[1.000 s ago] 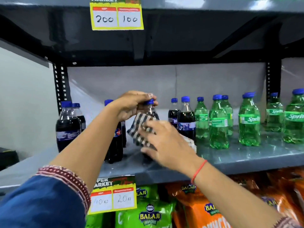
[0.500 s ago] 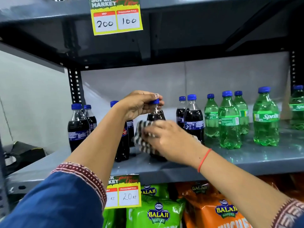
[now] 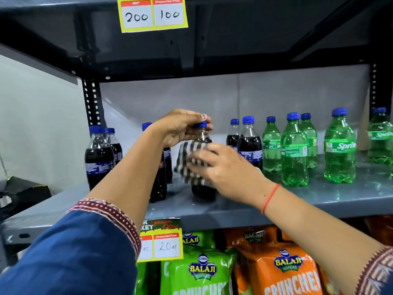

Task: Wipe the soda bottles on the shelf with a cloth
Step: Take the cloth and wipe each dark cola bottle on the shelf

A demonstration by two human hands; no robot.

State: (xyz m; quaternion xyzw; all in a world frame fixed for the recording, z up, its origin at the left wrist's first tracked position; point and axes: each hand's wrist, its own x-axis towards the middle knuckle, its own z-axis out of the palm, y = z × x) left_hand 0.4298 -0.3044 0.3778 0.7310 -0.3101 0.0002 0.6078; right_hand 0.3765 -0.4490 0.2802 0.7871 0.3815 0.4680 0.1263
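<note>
— Grey metal shelf (image 3: 319, 201), head view: dark cola bottles at left, green Sprite bottles (image 3: 339, 145) at right, all blue-capped and upright. Yellow price tag (image 3: 153, 13) above, reading 200 and 100.

— And below?

— Green and orange Balaji wafer bags (image 3: 276, 267) beside a second tag (image 3: 168, 244) marked 20 rs.

— Hands?

— Left hand (image 3: 180, 128) curled over the blue cap of one cola bottle (image 3: 202, 191), fingers pinching the neck, holding it upright near the shelf's front edge. Right hand (image 3: 225, 169) pressing a black-and-white checked cloth (image 3: 191, 160) flat against that bottle's body, fingers spread. Red thread (image 3: 270, 198) around the right wrist; blue sleeve (image 3: 70, 252) on the left arm.
</note>
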